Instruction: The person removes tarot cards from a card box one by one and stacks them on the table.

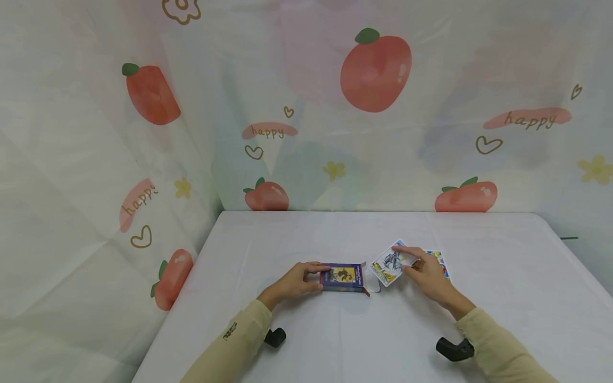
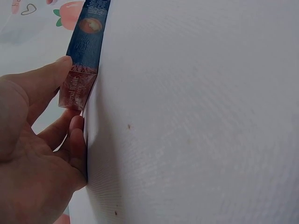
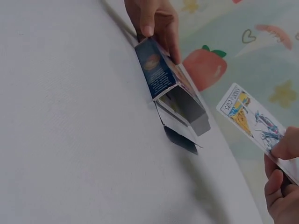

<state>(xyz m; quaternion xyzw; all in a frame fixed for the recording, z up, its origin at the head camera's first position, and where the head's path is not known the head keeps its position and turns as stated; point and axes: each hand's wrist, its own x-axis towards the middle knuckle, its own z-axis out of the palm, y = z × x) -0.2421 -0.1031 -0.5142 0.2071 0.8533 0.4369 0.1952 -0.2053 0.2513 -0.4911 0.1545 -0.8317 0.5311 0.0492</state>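
Observation:
My left hand (image 1: 299, 279) grips the closed end of a dark blue tarot card box (image 1: 342, 277), thumb on one long edge and fingers on the other. In the left wrist view, the box's reddish end panel (image 2: 77, 88) shows between thumb and fingers. The box's other end gapes, its pale flap (image 3: 180, 126) folded out toward the right. My right hand (image 1: 431, 276) pinches a tarot card (image 1: 390, 263), held tilted just beyond the flap. In the right wrist view the card bears a mounted figure and "Cups" lettering. Behind the right hand lies a colourful card (image 1: 438, 260), partly hidden.
A white cloth covers the table (image 1: 335, 340). Fruit-printed curtains (image 1: 316, 80) hang behind it and along the left side. Black curved pieces (image 1: 455, 349) show beside each forearm, near the sleeves.

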